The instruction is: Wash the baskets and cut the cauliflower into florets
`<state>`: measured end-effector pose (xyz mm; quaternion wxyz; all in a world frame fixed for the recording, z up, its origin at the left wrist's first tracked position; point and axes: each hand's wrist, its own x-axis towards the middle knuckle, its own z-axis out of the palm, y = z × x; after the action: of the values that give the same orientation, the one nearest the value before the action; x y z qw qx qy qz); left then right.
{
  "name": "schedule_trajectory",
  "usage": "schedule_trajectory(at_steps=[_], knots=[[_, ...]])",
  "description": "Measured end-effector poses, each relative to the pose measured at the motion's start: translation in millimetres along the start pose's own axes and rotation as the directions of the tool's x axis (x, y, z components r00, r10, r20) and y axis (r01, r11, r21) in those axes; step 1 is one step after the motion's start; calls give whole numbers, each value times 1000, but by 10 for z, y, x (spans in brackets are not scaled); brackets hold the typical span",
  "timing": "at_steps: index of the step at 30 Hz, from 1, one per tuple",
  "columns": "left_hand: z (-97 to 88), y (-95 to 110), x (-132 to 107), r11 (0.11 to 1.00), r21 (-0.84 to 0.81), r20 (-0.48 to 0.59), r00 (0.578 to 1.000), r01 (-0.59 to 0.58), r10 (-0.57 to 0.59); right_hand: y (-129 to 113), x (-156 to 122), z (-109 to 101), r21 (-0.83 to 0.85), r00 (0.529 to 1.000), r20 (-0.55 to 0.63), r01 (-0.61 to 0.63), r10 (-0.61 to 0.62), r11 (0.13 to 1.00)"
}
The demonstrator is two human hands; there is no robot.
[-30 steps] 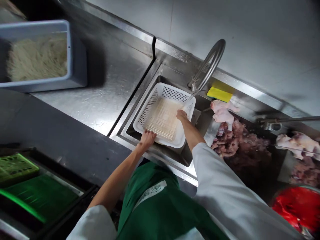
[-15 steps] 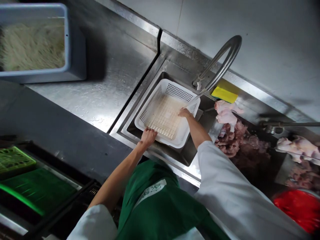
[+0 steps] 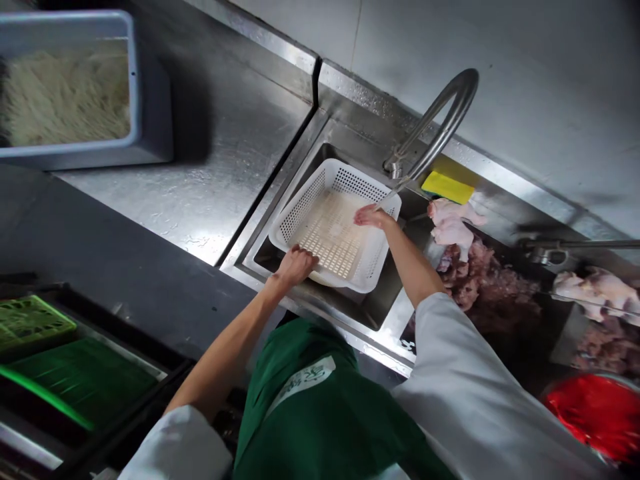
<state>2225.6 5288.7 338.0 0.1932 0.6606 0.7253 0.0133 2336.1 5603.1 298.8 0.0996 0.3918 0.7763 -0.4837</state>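
A white perforated plastic basket [image 3: 301,207] sits tilted in the stainless steel sink [image 3: 371,316]. My left hand [image 3: 297,265] is closed over the basket's near rim. Over the basket's right side, my right hand [image 3: 371,217] has its fingers stretched out and flat. It is close under the thin stream of water that runs from the curved metal faucet [image 3: 463,93]. The slotted bottom of the basket looks wet.
Raw poultry pieces [image 3: 453,230] and dark meat [image 3: 493,287] fill the basin to the right. A yellow sponge [image 3: 447,188] lies behind them. At the far left stands a grey tub [image 3: 150,127] of pale strands. A red container [image 3: 595,413] is at lower right.
My right hand has opened from a curled shape to flat fingers and its forearm has swung right. My left hand has shifted slightly along the basket's rim.
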Motion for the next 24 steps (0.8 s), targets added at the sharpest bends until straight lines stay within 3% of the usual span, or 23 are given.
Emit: schedule_trajectory(at_steps=[2, 4, 6, 8, 9, 11, 13, 14, 15, 16, 20, 22, 24], knots=[[-319, 19, 87, 997, 4, -68, 994, -83, 83, -106, -112, -178, 257, 998, 26, 46, -55, 965], [-676, 55, 237, 992, -6, -138, 983, -125, 123, -206, -261, -380, 495, 994, 32, 79, -109, 865], [-1034, 77, 412, 994, -37, -205, 975, -101, 91, -267, -447, -601, 564, 991, -24, 123, -133, 817], [-1356, 50, 548, 995, -94, -297, 955, -33, 4, -258, -654, -838, 523, 966, -207, 241, -153, 817], [-1493, 14, 584, 991, -136, -350, 936, -1, -47, -222, -758, -957, 486, 927, -338, 319, -161, 814], [-1708, -83, 572, 969, -245, -429, 892, 39, -145, -91, -951, -1167, 397, 782, -604, 461, -152, 794], [-1841, -161, 459, 930, -364, -444, 867, 57, -227, 94, -1104, -1279, 333, 639, -762, 527, -106, 782], [-1879, -174, 374, 906, -419, -435, 862, 63, -261, 190, -1161, -1273, 330, 608, -791, 528, -77, 782], [-1898, -165, 277, 881, -468, -423, 857, 70, -293, 279, -1208, -1219, 345, 609, -791, 516, -52, 784], [-1902, -133, 172, 858, -508, -410, 854, 78, -321, 355, -1246, -1113, 373, 640, -768, 490, -35, 788], [-1793, 79, -294, 780, -609, -344, 838, 145, -424, 454, -1342, -326, 484, 814, -581, 346, -1, 804], [-1687, 104, -522, 716, -666, -284, 815, 210, -504, 402, -1344, 76, 474, 857, -515, 288, -4, 832], [-1563, 23, -688, 596, -758, -199, 774, 267, -601, 339, -1295, 286, 393, 888, -459, 243, -40, 887]])
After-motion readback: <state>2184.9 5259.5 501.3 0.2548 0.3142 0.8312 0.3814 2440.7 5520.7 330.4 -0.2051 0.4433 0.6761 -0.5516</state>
